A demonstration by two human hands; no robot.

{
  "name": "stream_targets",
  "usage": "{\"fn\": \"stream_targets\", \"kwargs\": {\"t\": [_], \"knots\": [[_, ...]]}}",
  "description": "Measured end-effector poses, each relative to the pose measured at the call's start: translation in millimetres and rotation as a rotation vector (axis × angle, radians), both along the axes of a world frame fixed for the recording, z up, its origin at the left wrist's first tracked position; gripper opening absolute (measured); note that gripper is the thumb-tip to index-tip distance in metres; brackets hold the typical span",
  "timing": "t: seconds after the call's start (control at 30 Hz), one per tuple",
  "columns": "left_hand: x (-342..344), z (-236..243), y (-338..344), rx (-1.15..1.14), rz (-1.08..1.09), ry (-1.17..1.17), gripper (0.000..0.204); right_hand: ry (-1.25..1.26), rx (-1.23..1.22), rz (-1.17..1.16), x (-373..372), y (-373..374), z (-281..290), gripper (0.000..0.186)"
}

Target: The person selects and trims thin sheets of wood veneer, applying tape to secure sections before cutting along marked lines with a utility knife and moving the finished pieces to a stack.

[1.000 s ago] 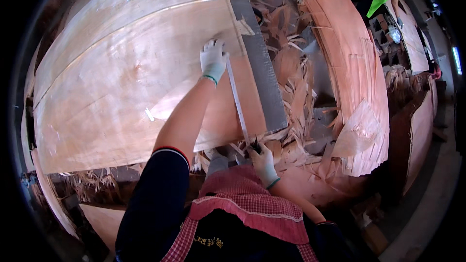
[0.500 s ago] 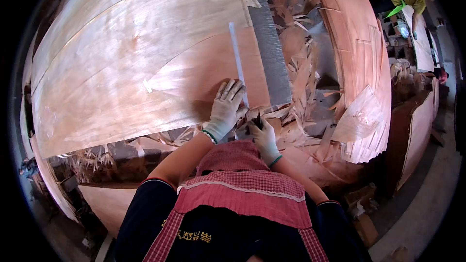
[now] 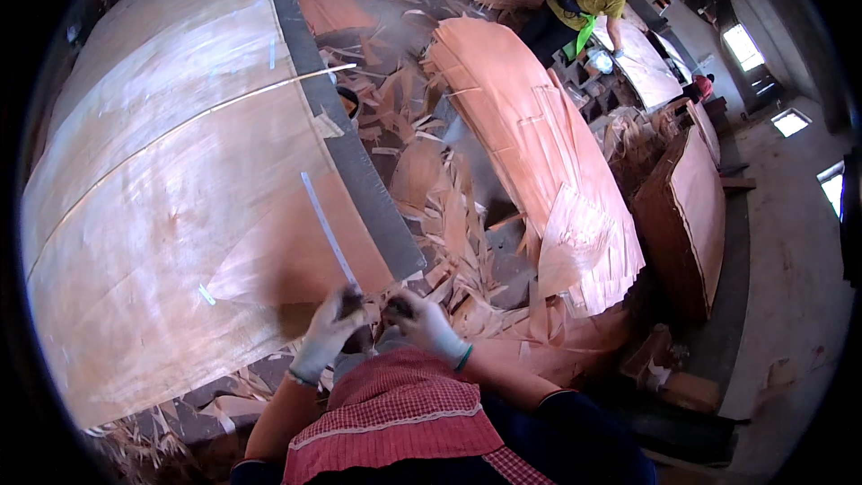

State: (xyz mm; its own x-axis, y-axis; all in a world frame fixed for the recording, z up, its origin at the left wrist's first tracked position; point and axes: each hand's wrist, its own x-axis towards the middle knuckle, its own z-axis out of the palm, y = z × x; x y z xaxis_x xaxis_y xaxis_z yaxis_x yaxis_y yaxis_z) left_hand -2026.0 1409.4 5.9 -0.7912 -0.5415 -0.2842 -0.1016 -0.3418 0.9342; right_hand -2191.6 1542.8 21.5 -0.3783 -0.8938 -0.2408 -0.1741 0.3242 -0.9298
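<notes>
At the near right corner of a large wood veneer sheet (image 3: 171,251), my two gloved hands are close together. My left hand (image 3: 330,334) has come to the sheet's front edge; its dark fingertips are bent and blurred. To its right, my right hand (image 3: 429,325) has its fingers curled round something dark that I cannot make out. A redder veneer piece (image 3: 346,238) forms this corner of the sheet. A pale narrow strip (image 3: 329,226) runs along it, its near end by my left fingers. Beyond the sheet's right side shows a grey board edge (image 3: 359,171).
Veneer scraps (image 3: 449,224) litter the floor to the right. Behind them lies a long stack of reddish veneer (image 3: 530,126). Another stack (image 3: 687,216) stands farther right. At the far right a person (image 3: 588,0) in a yellow-green shirt bends over a pale sheet (image 3: 651,72).
My view has swung right and up. My left hand has left its flat place on the sheet and drawn back to the edge, fingers bent. My right hand stays near the corner.
</notes>
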Motion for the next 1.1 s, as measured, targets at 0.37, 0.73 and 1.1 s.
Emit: {"fn": "stream_targets", "kwargs": {"t": [0.37,0.73,1.1], "knots": [[71,7,-5,0.056,0.45,0.004,0.006,0.153,-0.015,0.2,63,-34,-12,0.033],[152,-51,-102,-0.909,0.77,-0.511,0.012,-0.031,0.166,0.272,134,-77,-72,0.023],[131,-72,-185,-1.147,0.472,-0.854,0.027,-0.301,0.32,0.056,165,-125,-103,0.025]]}}
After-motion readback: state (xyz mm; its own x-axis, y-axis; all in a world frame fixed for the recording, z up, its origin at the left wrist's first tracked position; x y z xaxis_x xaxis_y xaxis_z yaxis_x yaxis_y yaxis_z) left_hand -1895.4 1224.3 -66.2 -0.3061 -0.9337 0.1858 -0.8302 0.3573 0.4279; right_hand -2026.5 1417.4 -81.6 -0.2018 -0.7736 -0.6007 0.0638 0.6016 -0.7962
